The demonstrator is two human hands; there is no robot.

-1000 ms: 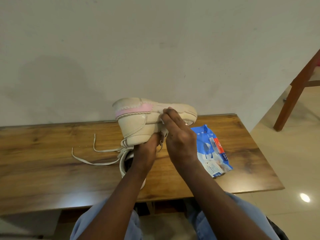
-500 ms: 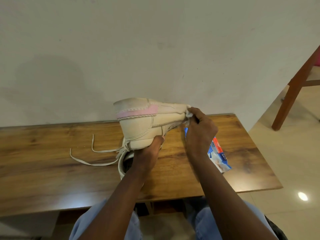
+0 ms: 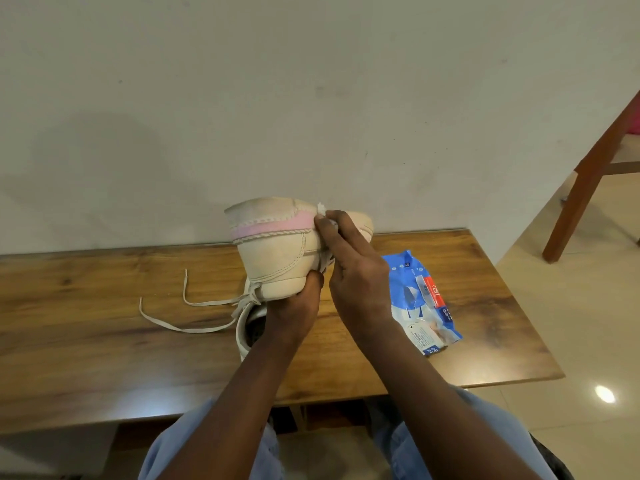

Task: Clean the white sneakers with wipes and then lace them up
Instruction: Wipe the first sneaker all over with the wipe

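Note:
A cream-white sneaker [image 3: 277, 251] with a pink heel band is held up above the wooden table [image 3: 104, 306], heel toward me. My left hand [image 3: 294, 306] grips it from below at the sole. My right hand [image 3: 349, 268] presses a small white wipe [image 3: 321, 210] against the sneaker's side near the pink band. A second sneaker [image 3: 247, 329] stands on the table under my left wrist, mostly hidden. Its loose white laces [image 3: 180, 317] trail left across the tabletop.
A blue pack of wipes [image 3: 420, 303] lies on the table to the right of my hands. A wall runs directly behind the table. A wooden chair leg [image 3: 588, 178] stands on the tiled floor at the far right.
My right hand with the wipe has slid from the sneaker's toe end back toward the heel, near the pink band. The sneaker has stayed in my left hand.

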